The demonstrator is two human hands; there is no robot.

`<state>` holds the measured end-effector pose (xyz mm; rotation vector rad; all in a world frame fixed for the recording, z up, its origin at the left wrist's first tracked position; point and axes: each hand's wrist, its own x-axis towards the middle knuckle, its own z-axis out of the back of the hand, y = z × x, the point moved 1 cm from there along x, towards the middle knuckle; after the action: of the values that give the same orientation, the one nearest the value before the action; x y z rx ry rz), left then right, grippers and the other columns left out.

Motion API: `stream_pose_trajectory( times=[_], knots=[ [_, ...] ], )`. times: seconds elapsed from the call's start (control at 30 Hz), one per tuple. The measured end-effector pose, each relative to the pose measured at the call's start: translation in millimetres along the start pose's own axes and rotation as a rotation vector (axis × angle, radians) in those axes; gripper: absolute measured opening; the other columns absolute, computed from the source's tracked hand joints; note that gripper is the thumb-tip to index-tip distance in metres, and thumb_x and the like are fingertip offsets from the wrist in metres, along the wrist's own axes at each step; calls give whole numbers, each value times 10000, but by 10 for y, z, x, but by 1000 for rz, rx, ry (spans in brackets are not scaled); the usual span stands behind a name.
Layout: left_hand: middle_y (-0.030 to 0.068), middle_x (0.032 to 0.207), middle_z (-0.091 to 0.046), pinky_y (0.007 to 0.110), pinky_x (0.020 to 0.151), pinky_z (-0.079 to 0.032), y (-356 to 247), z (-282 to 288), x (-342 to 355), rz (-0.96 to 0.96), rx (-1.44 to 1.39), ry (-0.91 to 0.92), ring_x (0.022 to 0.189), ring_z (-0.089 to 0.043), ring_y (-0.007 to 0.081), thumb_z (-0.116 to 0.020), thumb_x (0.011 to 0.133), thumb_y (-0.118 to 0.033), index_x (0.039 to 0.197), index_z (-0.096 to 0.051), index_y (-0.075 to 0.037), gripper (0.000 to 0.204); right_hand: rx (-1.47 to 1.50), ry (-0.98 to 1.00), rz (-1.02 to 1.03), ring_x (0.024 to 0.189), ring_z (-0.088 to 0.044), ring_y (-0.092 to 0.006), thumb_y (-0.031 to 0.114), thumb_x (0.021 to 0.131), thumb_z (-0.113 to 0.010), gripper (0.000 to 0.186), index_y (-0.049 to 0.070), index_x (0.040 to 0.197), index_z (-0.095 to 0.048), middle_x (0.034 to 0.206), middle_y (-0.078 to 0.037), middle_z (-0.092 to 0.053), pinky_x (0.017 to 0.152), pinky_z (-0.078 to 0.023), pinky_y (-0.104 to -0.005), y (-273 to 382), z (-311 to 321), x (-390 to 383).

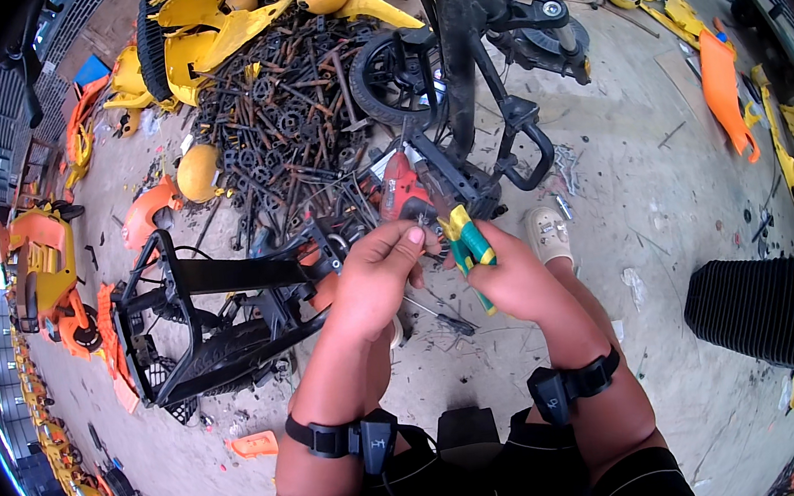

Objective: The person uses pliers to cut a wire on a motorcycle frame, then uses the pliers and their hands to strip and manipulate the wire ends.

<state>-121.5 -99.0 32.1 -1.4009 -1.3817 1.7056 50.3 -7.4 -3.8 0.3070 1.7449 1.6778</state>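
Note:
My right hand (510, 276) is wrapped round a pair of pliers (467, 237) with green and yellow handles, its jaws pointing away from me toward a black frame. Close beside it on the left, my left hand (373, 275) is closed in a pinch, thumb against fingers. Whatever sits in that pinch is too small or hidden to make out. Just beyond both hands lies a red and black power tool (400, 189). The black bicycle-like frame (465, 93) stands in front of me, its lower end (473, 187) near the plier jaws.
A big heap of rusty metal parts (279, 114) lies ahead on the left, with yellow panels (226, 32) behind it. Another black frame (233, 271) rests on the concrete to the left. A ribbed black object (767, 318) is at right, near orange and yellow panels (722, 88).

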Motion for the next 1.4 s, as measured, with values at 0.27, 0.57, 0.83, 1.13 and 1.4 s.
stream_pose_trajectory(
  times=[0.27,0.57,0.83,1.13,1.4],
  knots=[
    [36,944,-690,237,641,-468,30,-2,4,-50,51,2,686,-550,81,-548,1060,-162,1019,-676,-9,204,358,66,-161,949,-674,-212,-12,863,-526,519,13,1380,-497,1169,-124,-676,700,-536,-303,9,86,-22],
    [29,966,-699,242,639,-484,55,-10,0,-98,72,-47,690,-558,78,-567,1057,-189,1044,-689,-5,221,364,-23,-115,1063,-646,-231,-64,832,-521,572,15,1398,-489,1192,-114,-647,744,-556,-346,-52,143,-25],
    [13,926,-696,242,648,-492,47,-20,-1,-120,133,-120,687,-554,68,-610,1041,-212,1056,-701,-5,227,31,109,-41,1038,-612,-179,-71,820,-519,638,51,1443,-469,1167,-66,-628,827,-516,-309,15,84,-76],
    [18,867,-677,239,646,-487,26,-72,-7,-127,360,-229,701,-556,65,-595,1051,-240,1085,-696,13,274,-152,54,40,1132,-612,-362,-10,811,-534,656,47,1460,-454,1220,-218,-625,947,-487,-398,100,13,-118],
    [2,755,-603,238,607,-457,63,-64,6,-174,371,-219,663,-524,64,-520,1083,-201,1081,-677,5,258,-241,43,67,1132,-640,-303,-16,806,-562,727,69,1513,-419,1234,-190,-642,973,-483,-367,44,16,-95]
  ],
)
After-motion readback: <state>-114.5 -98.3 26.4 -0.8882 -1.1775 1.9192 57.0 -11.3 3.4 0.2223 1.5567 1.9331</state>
